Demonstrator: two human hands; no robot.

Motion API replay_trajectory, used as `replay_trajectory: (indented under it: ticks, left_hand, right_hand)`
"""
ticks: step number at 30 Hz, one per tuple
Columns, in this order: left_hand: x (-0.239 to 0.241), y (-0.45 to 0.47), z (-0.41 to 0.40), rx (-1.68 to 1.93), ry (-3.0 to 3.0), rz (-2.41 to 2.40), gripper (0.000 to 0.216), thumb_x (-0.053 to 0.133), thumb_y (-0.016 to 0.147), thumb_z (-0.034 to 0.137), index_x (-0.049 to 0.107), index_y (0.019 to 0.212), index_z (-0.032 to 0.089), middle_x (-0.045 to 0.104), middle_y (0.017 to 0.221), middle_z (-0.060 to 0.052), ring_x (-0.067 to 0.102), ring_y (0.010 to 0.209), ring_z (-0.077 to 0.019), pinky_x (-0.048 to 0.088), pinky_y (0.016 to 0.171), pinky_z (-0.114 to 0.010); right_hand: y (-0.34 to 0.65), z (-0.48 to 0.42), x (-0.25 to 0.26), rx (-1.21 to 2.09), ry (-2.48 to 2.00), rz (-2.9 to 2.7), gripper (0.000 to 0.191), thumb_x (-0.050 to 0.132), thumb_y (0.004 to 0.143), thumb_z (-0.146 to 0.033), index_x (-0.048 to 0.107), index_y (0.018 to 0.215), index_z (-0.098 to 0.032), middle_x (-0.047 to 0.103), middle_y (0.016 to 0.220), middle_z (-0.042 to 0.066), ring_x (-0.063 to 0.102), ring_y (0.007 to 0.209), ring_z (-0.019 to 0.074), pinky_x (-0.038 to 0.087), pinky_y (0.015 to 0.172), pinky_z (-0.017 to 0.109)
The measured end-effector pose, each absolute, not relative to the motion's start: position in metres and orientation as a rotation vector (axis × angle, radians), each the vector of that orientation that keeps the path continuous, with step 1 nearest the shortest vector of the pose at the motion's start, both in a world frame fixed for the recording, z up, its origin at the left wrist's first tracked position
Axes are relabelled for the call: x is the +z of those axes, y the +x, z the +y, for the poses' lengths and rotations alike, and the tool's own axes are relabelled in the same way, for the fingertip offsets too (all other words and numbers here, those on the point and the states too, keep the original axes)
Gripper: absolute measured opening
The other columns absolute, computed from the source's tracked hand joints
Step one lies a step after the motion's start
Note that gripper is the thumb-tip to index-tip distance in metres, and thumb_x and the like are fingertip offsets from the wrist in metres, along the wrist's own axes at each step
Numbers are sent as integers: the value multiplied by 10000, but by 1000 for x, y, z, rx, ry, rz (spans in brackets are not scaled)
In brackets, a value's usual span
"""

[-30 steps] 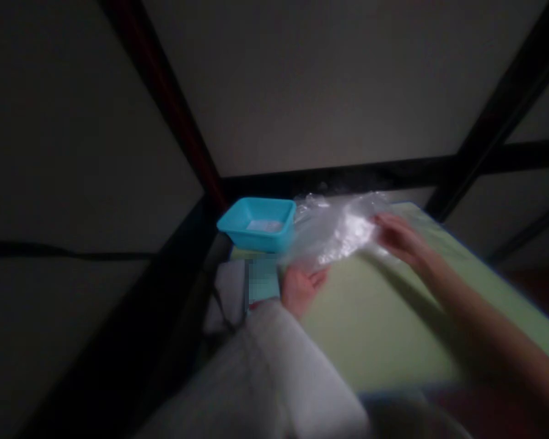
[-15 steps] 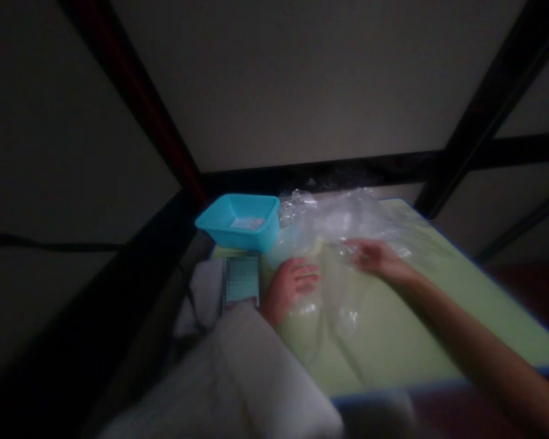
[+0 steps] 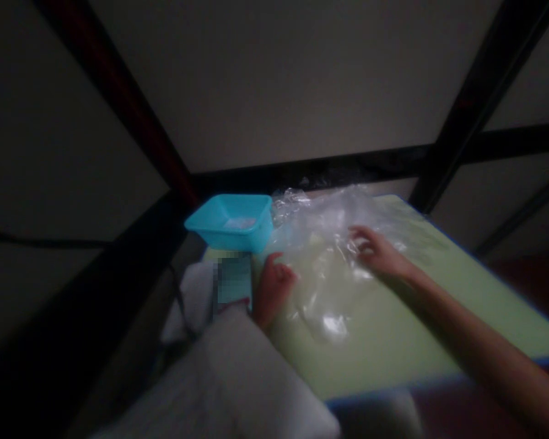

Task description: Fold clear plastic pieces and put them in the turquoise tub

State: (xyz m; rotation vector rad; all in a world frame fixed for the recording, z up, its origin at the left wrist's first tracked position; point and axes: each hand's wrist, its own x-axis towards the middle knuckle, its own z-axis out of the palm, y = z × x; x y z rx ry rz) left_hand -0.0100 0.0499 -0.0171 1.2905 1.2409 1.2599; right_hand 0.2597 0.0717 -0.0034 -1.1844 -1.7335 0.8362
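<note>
A clear plastic bag [image 3: 333, 292] lies crumpled in front of me on a yellow-green tabletop [image 3: 393, 341]. At its left side is my left hand [image 3: 274, 289], fingers curled in and closed at the bag's edge; the exact grip is blurred. My right hand [image 3: 379, 251] is over the bag's right part, its fingers bent but apart, close to the film. More clear plastic sheeting [image 3: 343, 210] is heaped behind both hands.
A turquoise basin [image 3: 256, 238] with some whitish, see-through material in it stands at the back left. Nearer is a phone-like flat object [image 3: 233, 283], partly pixelated, beside a white cloth or pad [image 3: 192, 299]. A pale wall [image 3: 302, 85] rises behind the table.
My left hand has gone from lying flat with fingers stretched over the plastic to curled at its left edge. My right hand's fingers have spread apart. The near plastic has shifted and bunched up.
</note>
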Motion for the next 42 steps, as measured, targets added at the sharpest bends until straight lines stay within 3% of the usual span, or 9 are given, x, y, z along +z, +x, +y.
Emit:
replay_trajectory:
  ticks: [4, 8, 15, 21, 26, 31, 34, 38, 42]
  left_hand:
    - [-12, -11, 48, 1358, 1439, 1330, 515, 622, 595, 18, 553, 1064, 219, 588, 817, 7, 580, 803, -187, 456, 782, -278]
    - [-6, -3, 34, 1338, 1668, 1269, 436, 621, 624, 17, 612, 1000, 239, 565, 1146, -44, 425, 1189, -269, 260, 1089, -367]
    - [-6, 8, 19, 898, 2148, 922, 192, 617, 704, 88, 686, 815, 228, 642, 907, -47, 577, 917, -246, 439, 885, -352]
    - [0, 8, 12, 664, 2430, 598, 217, 621, 774, 149, 722, 943, 239, 678, 1009, -69, 602, 998, -254, 448, 906, -365]
    - [11, 11, -9, 414, 2500, 357, 183, 576, 834, 147, 730, 894, 226, 685, 1084, -74, 622, 1016, -238, 410, 967, -367]
    - [15, 13, -26, 418, 2248, 358, 145, 587, 828, 174, 712, 881, 226, 713, 934, -38, 665, 853, -196, 493, 852, -292]
    - [8, 14, -21, 621, 2237, 661, 195, 509, 861, 184, 696, 812, 202, 691, 884, -64, 645, 845, -212, 507, 810, -327]
    - [-3, 11, -7, 801, 2264, 965, 233, 571, 800, 171, 679, 1005, 200, 644, 1115, -108, 570, 1082, -281, 428, 967, -425]
    - [-6, 10, -9, 757, 2272, 891, 569, 715, 719, 199, 560, 1267, 186, 468, 1402, -143, 371, 1331, -348, 237, 1122, -477]
  right_hand:
    - [261, 70, -1, 579, -1265, -1709, 506, 550, 649, -106, 530, 1144, -205, 585, 1077, 108, 580, 762, 206, 498, 652, 356]
    - [245, 62, -1, 312, -1083, -2017, 309, 486, 758, -99, 606, 1021, -209, 613, 1036, 95, 590, 939, 247, 492, 812, 408]
    - [225, 55, -14, 462, -861, -2422, 452, 499, 883, -249, 473, 1331, -196, 554, 1305, 124, 510, 1203, 269, 419, 998, 482]
    - [225, 59, -21, 476, -882, -2461, 488, 470, 916, -260, 400, 1394, -195, 509, 1365, 129, 480, 1251, 254, 408, 1023, 473]
    - [224, 59, -18, 432, -862, -2542, 477, 425, 944, -257, 384, 1410, -161, 481, 1392, 138, 438, 1290, 231, 383, 1057, 435]
    - [223, 53, -15, 442, -752, -2601, 609, 500, 922, -316, 274, 1467, -165, 284, 1513, 119, 222, 1402, 240, 221, 1143, 454]
    - [224, 47, -9, 560, -751, -2636, 747, 594, 862, -401, 250, 1475, -149, 233, 1521, 139, 183, 1407, 272, 210, 1143, 465]
    - [233, 41, 11, 745, -696, -2647, 731, 716, 767, -322, 398, 1415, -206, 383, 1466, 109, 362, 1340, 278, 346, 1087, 432]
    - [238, 43, 24, 622, -881, -2438, 506, 560, 887, -269, 452, 1380, -232, 500, 1385, 82, 487, 1250, 258, 399, 1048, 458]
